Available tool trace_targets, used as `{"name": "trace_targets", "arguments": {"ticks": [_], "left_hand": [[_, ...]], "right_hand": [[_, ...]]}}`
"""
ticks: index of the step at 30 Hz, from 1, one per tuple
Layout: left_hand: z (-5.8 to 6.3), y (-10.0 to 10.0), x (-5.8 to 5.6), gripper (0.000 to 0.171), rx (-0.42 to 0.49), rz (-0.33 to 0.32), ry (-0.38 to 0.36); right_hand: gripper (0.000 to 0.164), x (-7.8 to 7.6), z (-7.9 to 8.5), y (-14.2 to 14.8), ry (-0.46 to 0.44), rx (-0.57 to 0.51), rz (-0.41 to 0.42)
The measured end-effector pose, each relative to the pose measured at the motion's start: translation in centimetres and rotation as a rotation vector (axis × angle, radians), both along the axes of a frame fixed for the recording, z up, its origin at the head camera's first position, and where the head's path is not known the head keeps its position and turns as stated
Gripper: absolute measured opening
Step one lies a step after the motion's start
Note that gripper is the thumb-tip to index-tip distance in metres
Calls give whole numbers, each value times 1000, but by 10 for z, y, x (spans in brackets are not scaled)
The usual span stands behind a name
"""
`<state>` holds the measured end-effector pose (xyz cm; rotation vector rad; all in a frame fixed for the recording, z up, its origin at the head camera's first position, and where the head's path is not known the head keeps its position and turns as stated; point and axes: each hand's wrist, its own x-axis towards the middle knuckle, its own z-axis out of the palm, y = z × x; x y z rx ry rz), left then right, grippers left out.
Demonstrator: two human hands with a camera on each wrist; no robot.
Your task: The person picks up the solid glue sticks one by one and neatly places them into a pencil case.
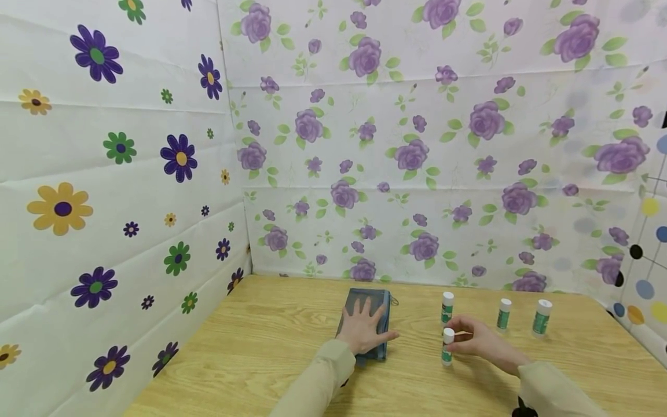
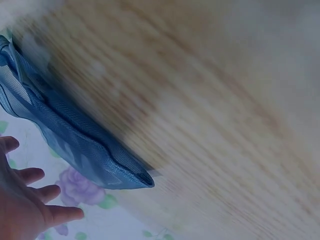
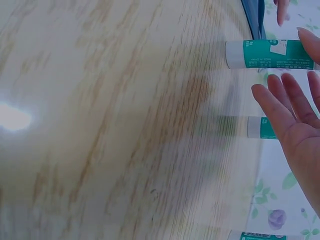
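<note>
While right fingers (image 1: 462, 322) pinch an upright glue stick (image 1: 447, 354), left fingers (image 1: 367, 308) spread on a pouch (image 1: 369, 293) nearer the counter's (image 1: 245, 341) left edge.

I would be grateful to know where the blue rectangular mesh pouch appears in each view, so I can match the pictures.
Head: the blue rectangular mesh pouch is slightly right of centre, lower half, beneath the left hand.
Left wrist: left side, slanting down towards the bottom centre.
Right wrist: only a narrow strip, top edge, towards the right.
Shared landmark: the white sheet printed with purple roses.
</note>
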<state>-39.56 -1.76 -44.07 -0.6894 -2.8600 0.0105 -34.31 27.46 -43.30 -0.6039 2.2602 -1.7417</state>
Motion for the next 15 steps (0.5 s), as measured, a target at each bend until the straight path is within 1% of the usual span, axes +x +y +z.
{"name": "trace_targets", "arguments": {"ticks": [3,8,15], "left_hand": [[-1,0,-1,78,1,3,2],[-4,1,-2,78,1,5,0],[-6,2,-3,77,-3,15,-22]], "right_hand": [[42,-1,0,-1,13,2,-5],[41,-2,1,-2,-7,2,21],[43,-1,0,-4,-29,18,23]]}}
